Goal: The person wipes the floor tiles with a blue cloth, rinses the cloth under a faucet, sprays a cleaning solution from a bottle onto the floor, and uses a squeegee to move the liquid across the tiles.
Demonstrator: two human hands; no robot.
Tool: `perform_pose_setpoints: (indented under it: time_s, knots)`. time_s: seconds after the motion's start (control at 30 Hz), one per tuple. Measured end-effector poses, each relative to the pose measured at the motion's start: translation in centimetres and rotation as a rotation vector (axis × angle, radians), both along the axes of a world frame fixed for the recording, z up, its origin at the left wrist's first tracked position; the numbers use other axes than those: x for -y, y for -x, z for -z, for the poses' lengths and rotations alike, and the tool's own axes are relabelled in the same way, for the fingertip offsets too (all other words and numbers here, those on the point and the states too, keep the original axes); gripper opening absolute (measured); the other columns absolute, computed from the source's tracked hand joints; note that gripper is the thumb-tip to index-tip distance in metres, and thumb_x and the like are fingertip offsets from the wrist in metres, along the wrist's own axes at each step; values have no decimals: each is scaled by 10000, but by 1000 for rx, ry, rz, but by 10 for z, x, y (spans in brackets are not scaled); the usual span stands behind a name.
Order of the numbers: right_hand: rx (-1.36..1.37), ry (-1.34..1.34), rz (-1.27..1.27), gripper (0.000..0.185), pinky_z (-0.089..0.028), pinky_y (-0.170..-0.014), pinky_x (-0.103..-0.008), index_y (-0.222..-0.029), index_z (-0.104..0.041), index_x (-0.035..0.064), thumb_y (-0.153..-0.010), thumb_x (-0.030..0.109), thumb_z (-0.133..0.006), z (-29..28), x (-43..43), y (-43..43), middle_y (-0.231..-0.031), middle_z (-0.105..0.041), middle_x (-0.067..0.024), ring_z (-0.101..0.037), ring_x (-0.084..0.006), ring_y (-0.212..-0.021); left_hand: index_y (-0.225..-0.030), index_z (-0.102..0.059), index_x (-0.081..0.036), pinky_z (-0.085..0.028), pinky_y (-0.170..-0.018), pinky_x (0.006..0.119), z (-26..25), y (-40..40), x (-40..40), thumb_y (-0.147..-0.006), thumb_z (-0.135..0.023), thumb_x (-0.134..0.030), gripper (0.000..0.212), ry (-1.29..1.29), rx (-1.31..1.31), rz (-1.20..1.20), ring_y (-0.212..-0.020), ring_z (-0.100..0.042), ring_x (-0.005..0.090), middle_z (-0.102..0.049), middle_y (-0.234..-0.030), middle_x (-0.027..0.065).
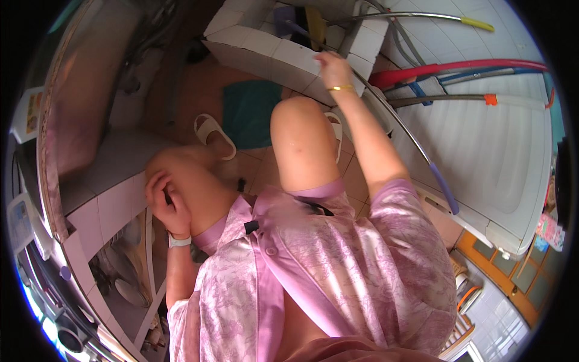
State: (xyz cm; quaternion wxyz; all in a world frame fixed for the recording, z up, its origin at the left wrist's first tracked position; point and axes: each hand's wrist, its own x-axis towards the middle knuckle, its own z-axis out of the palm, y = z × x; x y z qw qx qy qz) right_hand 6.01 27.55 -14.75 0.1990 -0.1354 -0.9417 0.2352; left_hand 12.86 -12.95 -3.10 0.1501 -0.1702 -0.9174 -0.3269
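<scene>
My left hand rests on my bent left knee with its fingers somewhat apart and holding nothing; a pale watch band is on its wrist. My right hand is stretched forward over the white tiled ledge, fingers bent and blurred, with a gold-coloured bracelet at the wrist. Right beside it passes a metal pole with a purple grip, leaning across the ledge; whether the fingers touch it cannot be told. A teal cloth mat lies on the tiled floor, between my feet in white slippers.
A white appliance with a ribbed side stands at the right. Against it lean a red pole and a yellow-ended pole. Tiled shelves holding pans are at the left, below a counter edge.
</scene>
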Motion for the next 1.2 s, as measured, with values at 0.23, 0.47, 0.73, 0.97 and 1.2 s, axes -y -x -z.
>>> perform_pose_setpoints:
  time_s: [0.23, 0.47, 0.73, 0.97, 1.2]
  knots:
    - [305, -146, 35, 131, -467, -664, -382, -737, -643, 78, -688, 33, -530, 29, -46, -53, -813, -592, -104, -576, -289, -745, -854, -561, -12, -404, -746, 353, 5, -1, 1, -727, -460, 7, 163, -1, -34, -45, -847, -515, 291, -554, -945, 130]
    - [367, 371, -246, 135, -463, -675, -319, -823, -662, 95, -712, 66, -590, 28, 4, 56, -902, -605, -113, -587, -278, -777, -820, -563, -30, -397, -729, 349, 5, -3, -6, -686, -474, 20, 169, -18, -15, -37, -820, -512, 284, -561, -927, 107]
    - [-33, 307, -293, 229, -457, -744, -347, -952, -627, 102, -739, 83, -545, 35, 90, 184, -909, -602, -162, -573, -314, -850, -800, -551, -48, -385, -743, 368, 1, -17, -3, -658, -474, 18, 174, 15, 53, -41, -819, -511, 276, -553, -905, 86]
    - [209, 372, -118, 230, -459, -739, -356, -912, -631, 107, -734, 55, -494, 33, 144, 215, -936, -599, -149, -577, -297, -841, -789, -545, -46, -389, -716, 346, -3, -26, 1, -668, -472, 12, 153, 15, 71, -73, -808, -516, 264, -553, -886, 84]
    - [85, 74, -444, 182, -467, -729, -350, -865, -631, 129, -774, 112, -475, 70, 145, 217, -913, -589, -129, -581, -269, -805, -782, -551, -39, -392, -714, 350, -2, -29, 4, -689, -478, 0, 124, 2, 91, -82, -795, -520, 268, -557, -874, 94]
